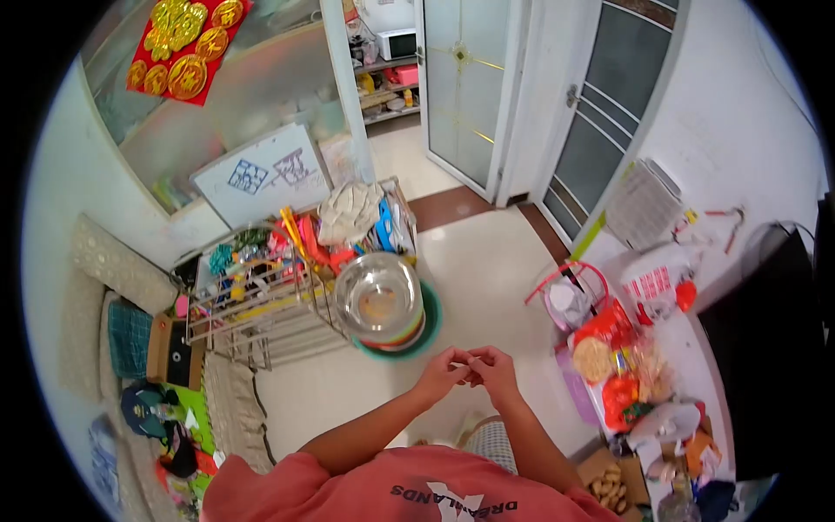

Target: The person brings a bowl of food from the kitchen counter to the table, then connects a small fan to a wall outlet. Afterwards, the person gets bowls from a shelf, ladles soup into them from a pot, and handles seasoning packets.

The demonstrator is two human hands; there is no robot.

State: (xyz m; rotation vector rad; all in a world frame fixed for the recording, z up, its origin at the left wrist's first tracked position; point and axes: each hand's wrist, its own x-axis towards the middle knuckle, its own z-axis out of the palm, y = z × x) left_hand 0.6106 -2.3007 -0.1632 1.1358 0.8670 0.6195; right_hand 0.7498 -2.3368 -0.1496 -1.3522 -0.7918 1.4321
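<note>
My left hand (442, 374) and my right hand (494, 372) meet in front of my body, above the pale floor. Their fingertips touch, and the fingers of both are curled and closed. Whether anything small is pinched between them I cannot make out. Nearest to my left hand is a shiny steel basin (376, 291), set on top of other stacked basins. A green basin (430, 326) shows beneath the stack.
A metal rack (261, 304) stands left of the basins, with a heap of colourful toys behind it. A whiteboard (265, 178) leans at the back. Food bags cover the white table (696, 348) at right, near a cardboard box (600, 465). A glass door (465, 96) stands ajar.
</note>
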